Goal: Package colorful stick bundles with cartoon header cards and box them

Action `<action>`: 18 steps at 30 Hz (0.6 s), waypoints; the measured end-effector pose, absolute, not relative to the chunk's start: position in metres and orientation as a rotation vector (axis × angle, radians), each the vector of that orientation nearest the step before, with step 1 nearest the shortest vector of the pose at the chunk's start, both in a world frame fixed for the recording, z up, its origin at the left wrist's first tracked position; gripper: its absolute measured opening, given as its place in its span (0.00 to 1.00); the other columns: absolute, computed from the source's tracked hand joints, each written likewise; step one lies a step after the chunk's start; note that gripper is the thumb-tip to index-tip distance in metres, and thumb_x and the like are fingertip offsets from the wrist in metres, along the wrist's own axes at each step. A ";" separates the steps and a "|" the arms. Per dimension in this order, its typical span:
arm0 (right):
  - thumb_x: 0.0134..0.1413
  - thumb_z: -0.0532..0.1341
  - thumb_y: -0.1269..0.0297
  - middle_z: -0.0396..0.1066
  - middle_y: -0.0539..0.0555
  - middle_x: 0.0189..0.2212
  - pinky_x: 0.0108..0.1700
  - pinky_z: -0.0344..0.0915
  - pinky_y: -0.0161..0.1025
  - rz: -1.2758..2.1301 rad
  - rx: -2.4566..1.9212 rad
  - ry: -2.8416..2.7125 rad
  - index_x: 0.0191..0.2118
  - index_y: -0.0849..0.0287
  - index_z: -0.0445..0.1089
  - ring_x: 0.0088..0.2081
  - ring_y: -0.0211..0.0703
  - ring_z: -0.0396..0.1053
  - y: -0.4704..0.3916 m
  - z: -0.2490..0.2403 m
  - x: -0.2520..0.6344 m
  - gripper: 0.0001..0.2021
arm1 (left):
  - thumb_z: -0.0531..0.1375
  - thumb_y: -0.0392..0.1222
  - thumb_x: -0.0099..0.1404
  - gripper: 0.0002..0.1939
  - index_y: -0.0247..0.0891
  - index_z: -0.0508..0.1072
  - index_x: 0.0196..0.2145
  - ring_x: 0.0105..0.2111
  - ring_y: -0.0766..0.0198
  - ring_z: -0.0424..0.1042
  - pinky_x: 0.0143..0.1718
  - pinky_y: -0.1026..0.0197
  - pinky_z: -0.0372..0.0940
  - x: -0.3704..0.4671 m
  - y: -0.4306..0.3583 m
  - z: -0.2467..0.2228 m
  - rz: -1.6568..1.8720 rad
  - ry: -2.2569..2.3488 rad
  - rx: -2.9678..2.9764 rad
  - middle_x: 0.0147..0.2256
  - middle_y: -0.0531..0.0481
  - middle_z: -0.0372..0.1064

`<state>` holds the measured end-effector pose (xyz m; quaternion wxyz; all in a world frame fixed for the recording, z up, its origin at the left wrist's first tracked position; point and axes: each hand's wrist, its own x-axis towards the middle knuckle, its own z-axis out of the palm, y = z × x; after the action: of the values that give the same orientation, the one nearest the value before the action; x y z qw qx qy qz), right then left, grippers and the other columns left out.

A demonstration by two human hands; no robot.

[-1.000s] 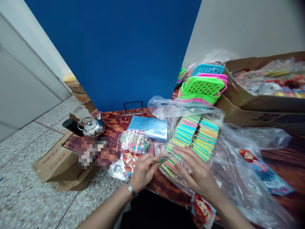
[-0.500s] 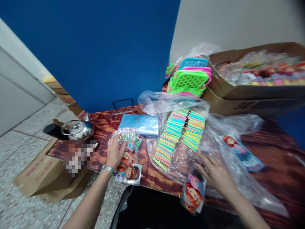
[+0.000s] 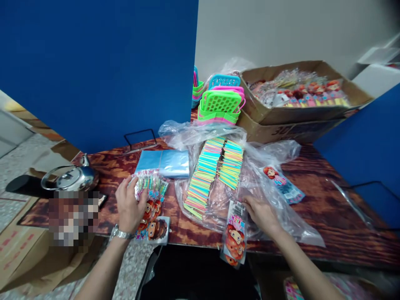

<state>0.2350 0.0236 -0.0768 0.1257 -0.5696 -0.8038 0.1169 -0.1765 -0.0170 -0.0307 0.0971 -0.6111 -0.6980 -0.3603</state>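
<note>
My left hand (image 3: 129,204), with a metal watch on its wrist, rests with spread, curved fingers on the left edge of a pile of clear packets (image 3: 151,189) holding coloured sticks and cartoon figures. A small printed card (image 3: 158,230) lies at the pile's near end. On the right, the fingertips of my right hand (image 3: 262,216) pinch the top corner of a few long printed cards (image 3: 235,235) bearing a red-haired cartoon figure; they jut over the table's front edge. Between my hands, two rows of thin coloured sticks (image 3: 203,177) lie on a clear plastic bag (image 3: 215,212).
Blue-tinted plastic sleeves (image 3: 162,162) lie behind the packets. Stacked plastic baskets (image 3: 220,104) and a cardboard box (image 3: 300,114) full of packets stand at the back. A metal kettle (image 3: 70,179) is at far left. Another printed packet (image 3: 283,183) lies right.
The view has swung right, so things appear further left. My right hand's hold has shifted to the printed cards' top corner, and they lie flatter and face up. My left hand stays at the packets.
</note>
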 end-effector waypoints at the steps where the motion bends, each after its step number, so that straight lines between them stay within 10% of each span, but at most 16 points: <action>1: 0.58 0.49 0.62 0.72 0.55 0.29 0.34 0.65 0.42 0.274 -1.666 -2.329 0.33 0.56 0.67 0.33 0.47 0.71 0.024 -0.075 0.235 0.11 | 0.58 0.42 0.60 0.20 0.35 0.65 0.50 0.54 0.48 0.58 0.55 0.45 0.54 -0.166 -0.020 -0.026 -1.126 -2.013 -1.812 0.52 0.36 0.60; 10: 0.58 0.54 0.68 0.70 0.53 0.31 0.35 0.64 0.36 0.303 -1.095 -2.234 0.38 0.56 0.65 0.33 0.40 0.68 0.013 0.002 0.188 0.05 | 0.57 0.41 0.62 0.20 0.37 0.65 0.52 0.49 0.57 0.66 0.50 0.55 0.62 -0.037 -0.036 -0.026 -1.536 -2.043 -2.761 0.48 0.42 0.67; 18: 0.55 0.58 0.68 0.68 0.49 0.24 0.31 0.62 0.33 0.397 -0.966 -2.213 0.31 0.57 0.65 0.27 0.36 0.66 -0.003 0.010 0.152 0.02 | 0.58 0.37 0.61 0.06 0.36 0.75 0.29 0.30 0.63 0.71 0.34 0.64 0.63 -0.037 -0.042 -0.034 -1.595 -2.239 -2.836 0.28 0.48 0.73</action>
<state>0.1515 -0.0033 0.0097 0.3403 -0.3713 -0.8503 0.1526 -0.0373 -0.0420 -0.0336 -0.3932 -0.6602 -0.5212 -0.3713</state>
